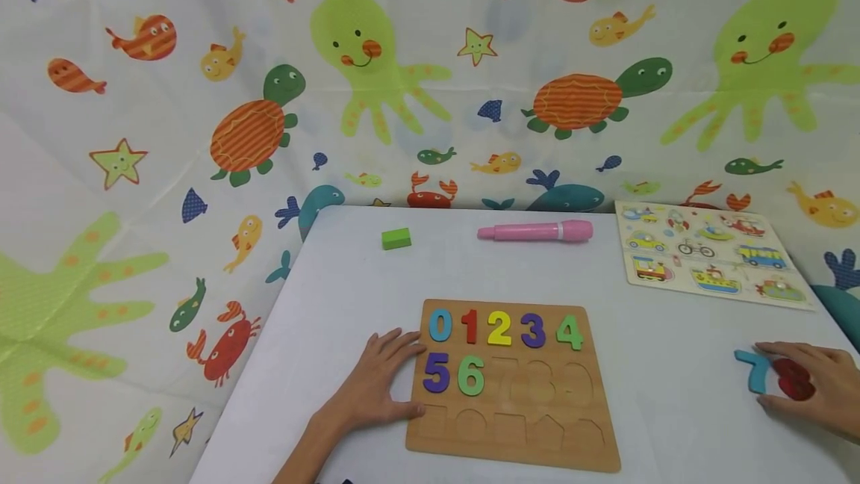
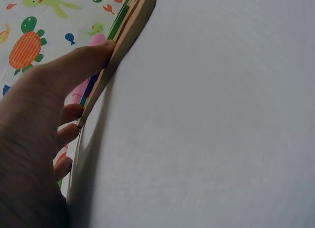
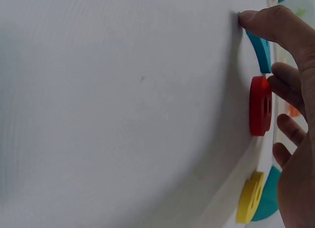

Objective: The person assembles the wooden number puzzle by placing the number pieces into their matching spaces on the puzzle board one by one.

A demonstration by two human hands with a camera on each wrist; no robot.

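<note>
My left hand [image 1: 379,383] rests on the left edge of a wooden number puzzle board [image 1: 513,454], thumb near the lower corner and fingers spread along the side. Number pieces 0 to 6 sit in its upper slots, among them a green 6 [image 1: 471,376]; the other slots show bare outlines. At the right of the table, my right hand [image 1: 816,387] holds a blue number 7 [image 1: 758,376] between thumb and index finger at its two ends. A red number 8 [image 3: 257,107] lies under that palm, beside the other fingers.
A yellow piece [image 3: 250,198] and a teal shape [image 3: 268,198] are past the red 8 in the right wrist view. At the back are a green block [image 1: 396,238], a pink marker [image 1: 534,231] and a vehicle puzzle board [image 1: 722,245]. A sea-animal cloth [image 1: 416,21] hangs behind.
</note>
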